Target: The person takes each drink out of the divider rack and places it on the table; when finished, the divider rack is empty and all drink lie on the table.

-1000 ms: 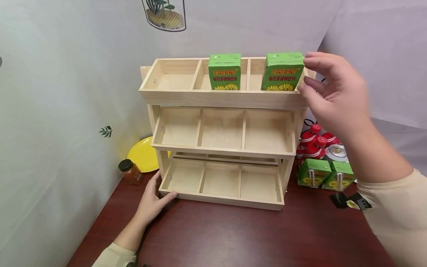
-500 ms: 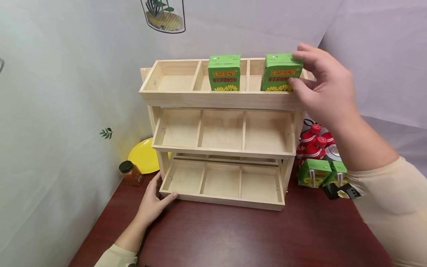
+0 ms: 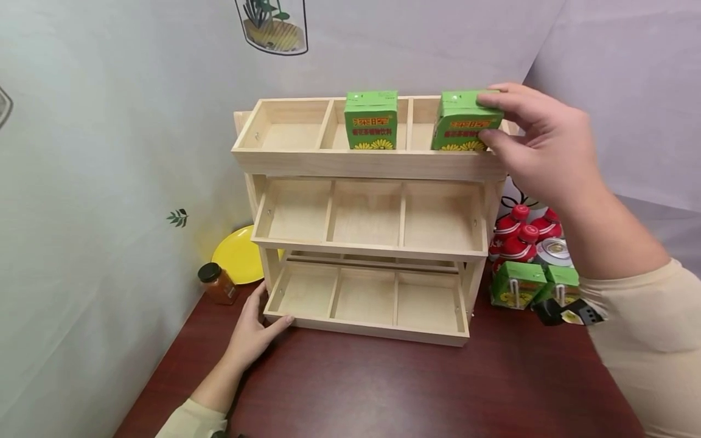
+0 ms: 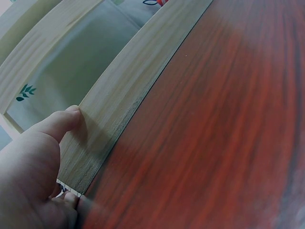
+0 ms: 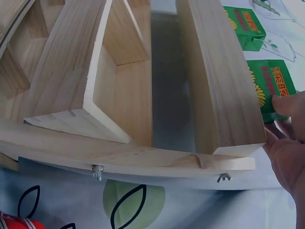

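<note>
A three-tier wooden display rack (image 3: pixel 364 163) stands on the table, each tier split into three compartments. In its top right compartment stands a green drink carton (image 3: pixel 460 118) with yellow flowers on it. My right hand (image 3: pixel 553 146) pinches that carton's right side, thumb on the front and fingers behind, as the right wrist view shows on the carton (image 5: pixel 269 86) too. A second such carton (image 3: pixel 371 125) is upright in the top middle compartment. My left hand (image 3: pixel 249 334) grips the rack's bottom left corner, its thumb on the front board (image 4: pixel 102 107) in the left wrist view.
Right of the rack are two more green cartons (image 3: pixel 517 283), several red-capped bottles (image 3: pixel 520 243) and a can (image 3: pixel 554 249). On the left, a dark-lidded jar (image 3: pixel 218 283) stands before a yellow plate (image 3: pixel 238 255). Pale cloth walls (image 3: pixel 109 152) close in behind and left.
My right hand has moved left from beside the carton's right edge and now pinches it. The left hand keeps its place on the rack's corner.
</note>
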### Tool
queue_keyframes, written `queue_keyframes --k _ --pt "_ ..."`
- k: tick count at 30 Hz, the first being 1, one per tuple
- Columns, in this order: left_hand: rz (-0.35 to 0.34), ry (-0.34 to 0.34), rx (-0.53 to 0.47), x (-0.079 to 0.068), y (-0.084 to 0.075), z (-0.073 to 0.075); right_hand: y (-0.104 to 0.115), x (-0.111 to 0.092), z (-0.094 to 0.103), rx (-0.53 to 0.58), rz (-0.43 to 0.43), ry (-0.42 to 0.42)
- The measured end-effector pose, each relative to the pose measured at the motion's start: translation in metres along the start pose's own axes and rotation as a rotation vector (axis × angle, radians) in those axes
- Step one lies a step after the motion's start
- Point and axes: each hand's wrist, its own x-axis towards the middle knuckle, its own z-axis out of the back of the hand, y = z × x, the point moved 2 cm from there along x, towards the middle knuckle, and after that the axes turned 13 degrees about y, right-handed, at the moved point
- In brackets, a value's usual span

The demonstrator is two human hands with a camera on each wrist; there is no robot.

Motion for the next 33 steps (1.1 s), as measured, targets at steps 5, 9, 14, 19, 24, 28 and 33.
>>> queue_keyframes --k 5,9,14,19,24,28,33 --pt "0.009 0.004 0.006 -0.001 -0.012 0.001 0.006 -0.001 0.002 0.02 0.054 -0.001" --pt "0.023 -0.01 0.018 0.001 0.005 0.001 0.004 -0.002 0.005 0.024 0.113 -0.012" --pt "0.023 -0.018 0.036 0.0 0.003 0.002 0.001 -0.006 0.01 0.032 0.168 -0.053" --pt "0.017 -0.005 0.033 -0.002 -0.016 0.001 -0.001 -0.011 0.014 0.088 0.153 -0.121" --pt "0.026 0.0 0.025 -0.001 -0.016 0.001 -0.004 -0.014 0.02 0.348 0.182 -0.222" --pt "0.013 0.001 0.0 -0.001 -0.011 0.001 -0.004 -0.016 0.024 0.512 0.208 -0.286" --pt "0.001 -0.001 -0.001 0.002 0.01 -0.001 -0.001 -0.018 0.028 0.573 0.212 -0.327"
